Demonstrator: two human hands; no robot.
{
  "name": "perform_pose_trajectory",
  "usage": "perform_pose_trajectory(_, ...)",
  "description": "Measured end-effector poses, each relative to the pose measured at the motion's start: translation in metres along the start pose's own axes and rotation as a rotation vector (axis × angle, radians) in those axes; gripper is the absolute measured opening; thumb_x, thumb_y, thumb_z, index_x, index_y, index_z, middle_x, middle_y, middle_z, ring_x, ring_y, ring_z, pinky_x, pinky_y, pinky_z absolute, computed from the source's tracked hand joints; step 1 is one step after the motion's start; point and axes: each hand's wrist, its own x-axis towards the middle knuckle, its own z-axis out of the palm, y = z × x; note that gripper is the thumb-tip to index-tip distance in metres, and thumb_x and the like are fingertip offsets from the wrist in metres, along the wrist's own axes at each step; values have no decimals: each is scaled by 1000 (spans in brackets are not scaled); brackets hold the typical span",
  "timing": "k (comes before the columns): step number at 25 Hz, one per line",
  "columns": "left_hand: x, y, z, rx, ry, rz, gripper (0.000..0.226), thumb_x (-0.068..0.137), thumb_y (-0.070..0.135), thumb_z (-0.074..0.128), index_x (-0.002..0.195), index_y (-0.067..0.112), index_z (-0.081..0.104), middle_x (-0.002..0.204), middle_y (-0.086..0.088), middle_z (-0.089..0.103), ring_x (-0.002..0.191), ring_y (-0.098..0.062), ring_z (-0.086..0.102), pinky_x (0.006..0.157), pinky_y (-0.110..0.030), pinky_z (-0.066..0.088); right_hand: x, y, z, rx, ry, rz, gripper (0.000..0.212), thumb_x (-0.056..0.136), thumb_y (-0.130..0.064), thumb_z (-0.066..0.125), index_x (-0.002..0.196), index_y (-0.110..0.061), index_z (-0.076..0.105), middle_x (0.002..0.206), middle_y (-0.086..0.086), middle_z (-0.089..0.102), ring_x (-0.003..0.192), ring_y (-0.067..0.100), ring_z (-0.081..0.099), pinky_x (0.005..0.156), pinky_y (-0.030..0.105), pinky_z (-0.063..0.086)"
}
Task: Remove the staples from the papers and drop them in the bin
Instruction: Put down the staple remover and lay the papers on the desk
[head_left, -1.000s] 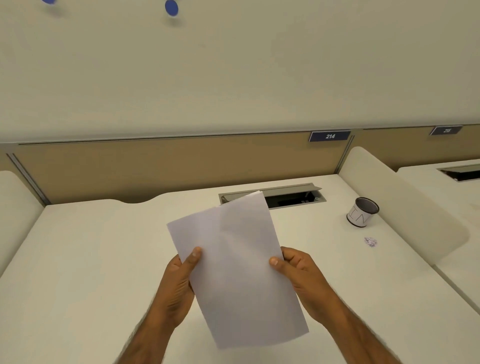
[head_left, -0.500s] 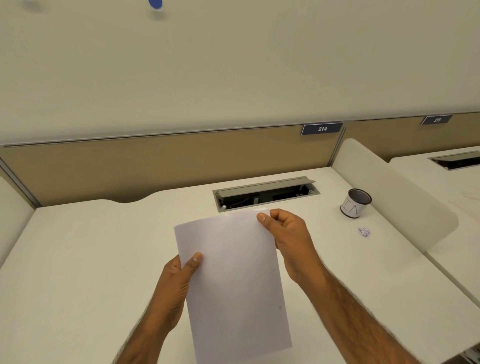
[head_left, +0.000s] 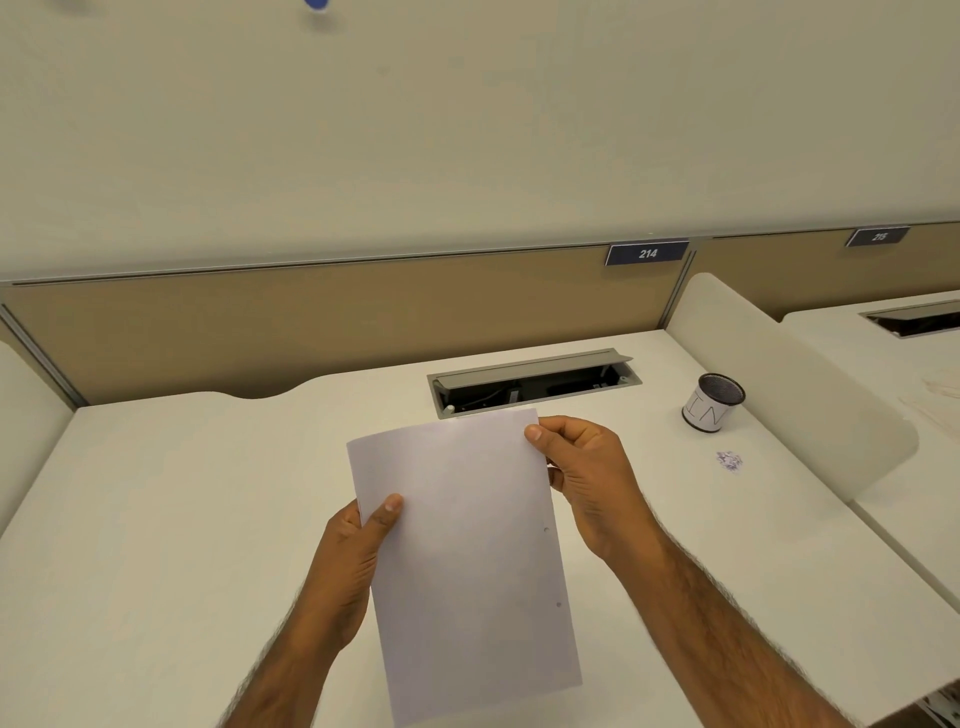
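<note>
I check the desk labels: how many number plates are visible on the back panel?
2. Plate 214 sits behind the cable hatch; plate 215 is farther right, above the neighbouring desk. More may lie outside the frame.

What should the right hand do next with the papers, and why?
Probably pinch and work loose whatever fastens the top right corner. The right hand already grips that corner of the papers, while the left hand steadies their left edge. No staple is visible from this view, so this is a guess. The small bin stands apart to the right.
</note>
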Motion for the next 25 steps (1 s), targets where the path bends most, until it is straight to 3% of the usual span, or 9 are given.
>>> perform_pose_trajectory(6, -3, 5, 3, 6, -7, 7, 30, 96, 37, 60, 117, 18, 70, 106, -4, 80, 96, -29, 76, 84, -43, 60, 2, -3, 0, -51, 25, 9, 16, 92, -21, 69, 104, -12, 73, 99, 2, 77, 89, 23, 74, 81, 37, 62)
perform_pose_trajectory(11, -6, 8, 4, 17, 3, 8, 26, 99, 36, 58, 115, 20, 70, 105, -3, 80, 97, -30, 76, 84, -43, 60, 0, -5, 2, -103, 41, -15, 10, 93, -22, 67, 97, -16, 75, 94, -1, 78, 86, 22, 74, 76, 31, 61)
perform_pose_trajectory(16, -9, 10, 4, 13, 2, 11, 35, 91, 43, 61, 117, 20, 70, 105, -3, 80, 97, -29, 76, 82, -42, 60, -1, -7, 2, -111, 27, -9, 11, 96, -21, 64, 96, -17, 74, 96, 1, 77, 89, 23, 74, 80, 35, 62)
perform_pose_trajectory(20, -12, 14, 4, 8, -7, 34, 40, 89, 48, 71, 117, 20, 70, 105, -3, 80, 95, -28, 77, 77, -38, 62, 0, -10, 3, -109, 30, -9, 11, 96, -21, 63, 93, -21, 73, 94, -2, 77, 91, 24, 74, 77, 31, 61)
perform_pose_trajectory(23, -13, 19, 9, -19, -17, 55, 36, 91, 44, 70, 117, 20, 70, 105, -3, 80, 94, -26, 77, 75, -34, 63, 3, -14, 2, -73, 6, -23, 13, 95, -23, 64, 105, -22, 72, 100, -4, 76, 96, 22, 73, 73, 25, 60)
perform_pose_trajectory(25, -14, 24, 14, -41, -11, 69, 33, 92, 39, 62, 118, 20, 68, 106, -4, 80, 95, -27, 77, 76, -36, 63, 2, -15, 5, -98, 33, -85, 36, 92, -29, 69, 128, -22, 64, 111, -7, 73, 98, 12, 71, 72, 19, 56)
